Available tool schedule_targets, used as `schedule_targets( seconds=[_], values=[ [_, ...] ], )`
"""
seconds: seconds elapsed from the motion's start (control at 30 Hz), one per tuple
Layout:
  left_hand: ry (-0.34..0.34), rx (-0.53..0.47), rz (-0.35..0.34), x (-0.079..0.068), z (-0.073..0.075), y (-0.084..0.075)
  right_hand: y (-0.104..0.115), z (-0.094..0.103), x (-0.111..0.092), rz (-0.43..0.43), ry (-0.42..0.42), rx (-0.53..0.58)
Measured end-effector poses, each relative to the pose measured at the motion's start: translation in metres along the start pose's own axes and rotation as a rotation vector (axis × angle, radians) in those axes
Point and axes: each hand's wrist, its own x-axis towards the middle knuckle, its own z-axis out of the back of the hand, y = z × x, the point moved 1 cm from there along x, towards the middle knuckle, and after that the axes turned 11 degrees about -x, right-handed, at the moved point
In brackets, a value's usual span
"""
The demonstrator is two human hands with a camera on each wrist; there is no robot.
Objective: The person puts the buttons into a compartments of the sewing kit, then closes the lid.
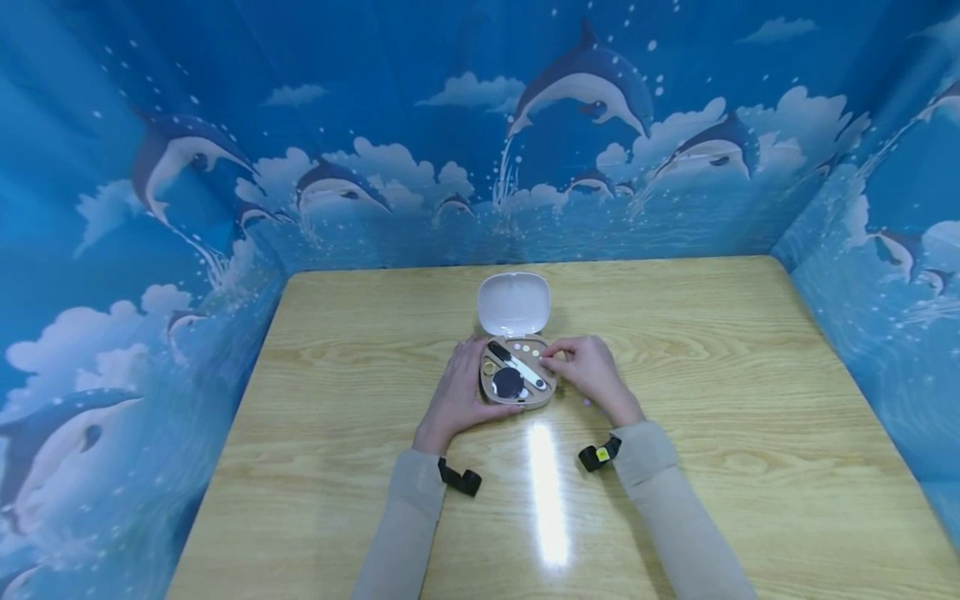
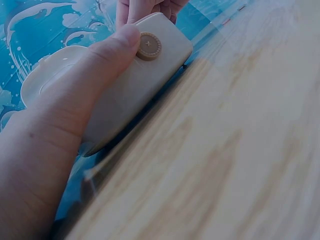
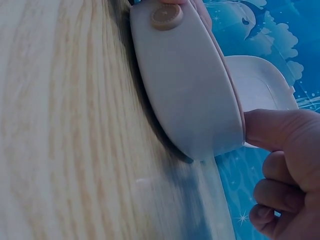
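A small light-coloured sewing-kit box (image 1: 538, 402) lies on the table with its white lid (image 1: 513, 304) raised. My left hand (image 1: 459, 387) grips it, fingers along the left side and thumb by the round front catch (image 2: 149, 46). Inside are a white tool with a black end (image 1: 525, 369), a dark round disc (image 1: 507, 383), a gold-coloured ring-like piece (image 1: 490, 367) and small pale buttons (image 1: 527, 349). My right hand (image 1: 592, 371) reaches over the right rim, thumb and index finger pinching what looks like a button beside that row. In the right wrist view its fingertips are hidden behind the box wall.
Small pinkish pieces (image 1: 587, 402) lie on the wooden table (image 1: 360, 467) by the right wrist. Blue dolphin-print cloth (image 1: 420, 225) stands behind the table and along both sides. A bright light reflection crosses the tabletop in front of the box.
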Motion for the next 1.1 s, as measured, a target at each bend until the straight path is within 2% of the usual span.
schedule_targets(
  seconds=[0.53, 0.8, 0.93, 1.1],
  values=[
    [0.000, -0.001, 0.000, 0.000, 0.001, -0.001, 0.001, -0.002, -0.001, -0.038, 0.009, 0.070],
    [0.002, 0.004, 0.004, 0.000, 0.000, -0.001, -0.003, -0.005, -0.004, -0.060, 0.035, 0.201],
    [0.001, 0.001, 0.002, 0.001, 0.000, -0.001, -0.006, -0.003, -0.006, -0.060, 0.017, 0.279],
    [-0.002, -0.003, -0.004, 0.001, 0.000, 0.001, -0.009, 0.005, -0.010, -0.062, -0.008, 0.306]
  ],
)
